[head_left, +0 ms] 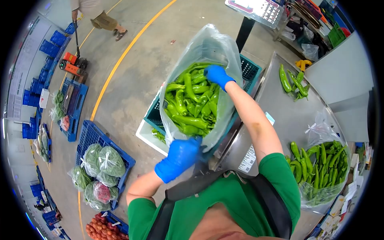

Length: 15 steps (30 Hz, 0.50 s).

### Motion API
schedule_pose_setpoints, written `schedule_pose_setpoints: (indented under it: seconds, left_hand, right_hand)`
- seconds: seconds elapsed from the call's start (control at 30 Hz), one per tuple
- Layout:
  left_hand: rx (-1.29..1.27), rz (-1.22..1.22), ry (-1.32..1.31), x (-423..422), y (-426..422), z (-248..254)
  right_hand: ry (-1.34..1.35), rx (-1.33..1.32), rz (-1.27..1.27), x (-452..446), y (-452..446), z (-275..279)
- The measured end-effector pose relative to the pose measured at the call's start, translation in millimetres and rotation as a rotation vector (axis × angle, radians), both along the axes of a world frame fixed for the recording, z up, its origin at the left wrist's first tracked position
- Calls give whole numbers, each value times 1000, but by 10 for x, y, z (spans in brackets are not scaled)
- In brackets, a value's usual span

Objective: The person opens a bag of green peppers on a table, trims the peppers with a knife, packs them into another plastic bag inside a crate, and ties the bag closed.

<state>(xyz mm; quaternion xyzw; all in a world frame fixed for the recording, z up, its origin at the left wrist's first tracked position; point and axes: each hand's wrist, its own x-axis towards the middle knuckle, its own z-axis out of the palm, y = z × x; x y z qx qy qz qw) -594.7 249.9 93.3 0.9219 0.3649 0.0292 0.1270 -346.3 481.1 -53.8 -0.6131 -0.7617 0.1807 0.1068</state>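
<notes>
A clear plastic bag [214,42] stands open in a dark green crate [250,69], filled with long green peppers [194,102]. My right hand [217,76], in a blue glove, rests at the far right of the peppers inside the bag. Its fingers are curled, and what they hold is hidden. At the near rim of the bag, my left hand [182,156], also gloved in blue, is closed on the plastic; its fingertips are slightly blurred.
On the metal table [272,108] to the right lie a few loose peppers [295,83] and another bag of peppers [320,168]. A scale display [258,10] rises behind the crate. Left, bagged greens [110,162] sit on a blue pallet [93,134]; a person [100,16] walks with a pallet jack [73,64].
</notes>
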Motion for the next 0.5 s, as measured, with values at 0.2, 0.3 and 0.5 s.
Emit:
schedule_pose_setpoints:
  seconds: [0.2,0.3,0.5]
  left_hand:
    - [-134,-43,2,-114,96,174]
    - [-178,-79,-23,-253,184,132]
    - [-264,10,-166,-313,337,185]
  right_hand:
    - [-137,68,-136,-99,1067,-904]
    - [-158,-28,4,-71,1271,-1136]
    - [287,28,97,226,1116,-448]
